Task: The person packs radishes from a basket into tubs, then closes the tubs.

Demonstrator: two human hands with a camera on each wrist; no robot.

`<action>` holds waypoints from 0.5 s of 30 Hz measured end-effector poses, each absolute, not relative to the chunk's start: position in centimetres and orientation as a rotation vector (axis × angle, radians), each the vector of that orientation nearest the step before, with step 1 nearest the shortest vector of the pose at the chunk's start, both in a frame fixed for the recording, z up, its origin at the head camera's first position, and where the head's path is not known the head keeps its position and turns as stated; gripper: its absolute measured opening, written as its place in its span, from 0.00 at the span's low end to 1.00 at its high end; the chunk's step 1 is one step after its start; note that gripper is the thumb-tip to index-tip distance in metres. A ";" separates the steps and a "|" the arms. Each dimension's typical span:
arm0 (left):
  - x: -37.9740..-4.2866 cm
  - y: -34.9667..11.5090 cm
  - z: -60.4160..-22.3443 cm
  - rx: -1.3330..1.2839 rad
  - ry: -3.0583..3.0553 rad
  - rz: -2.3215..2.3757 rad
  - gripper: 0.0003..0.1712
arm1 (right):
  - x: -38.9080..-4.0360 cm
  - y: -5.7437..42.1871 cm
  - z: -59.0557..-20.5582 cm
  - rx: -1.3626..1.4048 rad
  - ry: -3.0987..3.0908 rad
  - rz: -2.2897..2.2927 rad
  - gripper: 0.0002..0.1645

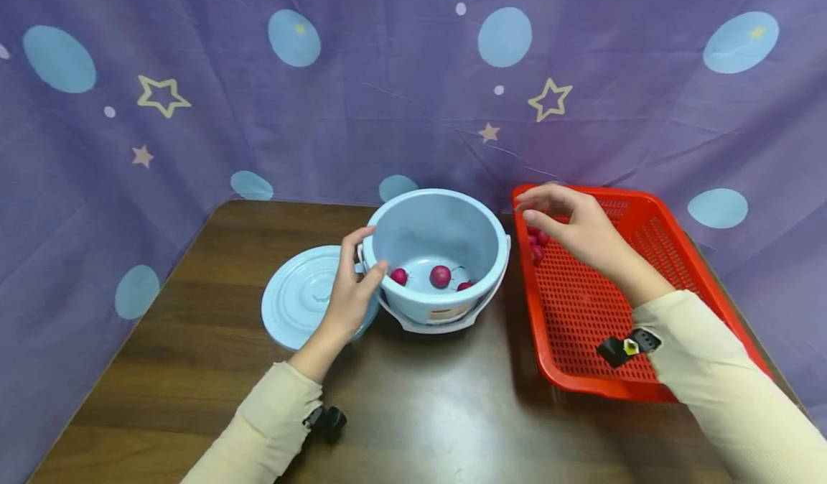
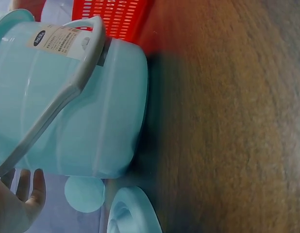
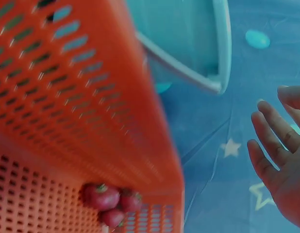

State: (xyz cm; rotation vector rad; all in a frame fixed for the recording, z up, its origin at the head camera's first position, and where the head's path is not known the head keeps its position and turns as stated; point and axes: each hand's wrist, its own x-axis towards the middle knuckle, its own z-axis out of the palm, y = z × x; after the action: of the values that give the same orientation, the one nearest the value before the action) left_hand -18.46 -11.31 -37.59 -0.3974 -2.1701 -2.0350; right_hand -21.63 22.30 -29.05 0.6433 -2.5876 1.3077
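Note:
A light blue bucket [image 1: 436,218] stands upright mid-table, with several round red radishes [image 1: 441,276] on its bottom. My left hand [image 1: 352,290] holds it at the left side of the rim, thumb and forefinger at the edge. In the left wrist view, other fingers [image 2: 37,189] lie beside the bucket wall. My right hand [image 1: 584,229] is raised over the left rim of a red basket [image 1: 594,312], fingers spread and loosely bent, with nothing between them. More radishes [image 3: 102,197] sit clustered in the basket's far left corner, partly behind that hand.
A round light blue lid [image 1: 300,297] lies on the wooden table [image 1: 413,412] left of the bucket, partly behind the left hand. The bucket's pale handle [image 1: 439,326] hangs down in front. A purple curtain [image 1: 388,75] with stars rises behind the table.

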 end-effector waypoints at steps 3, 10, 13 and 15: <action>-18.5 -11.4 -37.6 -0.403 -2.159 -2.039 0.34 | -22.4 22.9 -29.9 0.623 -2.612 1.287 0.16; -18.4 -11.1 -37.9 -0.391 -2.161 -2.040 0.34 | -24.4 24.5 -32.4 0.585 -2.693 1.290 0.17; -18.5 -11.2 -38.0 -0.395 -2.158 -2.042 0.34 | -25.3 25.0 -33.3 0.534 -2.733 1.294 0.16; -18.5 -11.3 -38.0 -0.404 -2.160 -2.037 0.35 | -26.0 25.3 -34.1 0.522 -2.753 1.277 0.16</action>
State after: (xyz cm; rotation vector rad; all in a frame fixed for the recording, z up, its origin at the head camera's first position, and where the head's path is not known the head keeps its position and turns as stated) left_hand -18.49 -11.31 -37.97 -0.4036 -2.1604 -2.0367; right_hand -26.01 25.31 -34.09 0.5223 -2.7533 1.2772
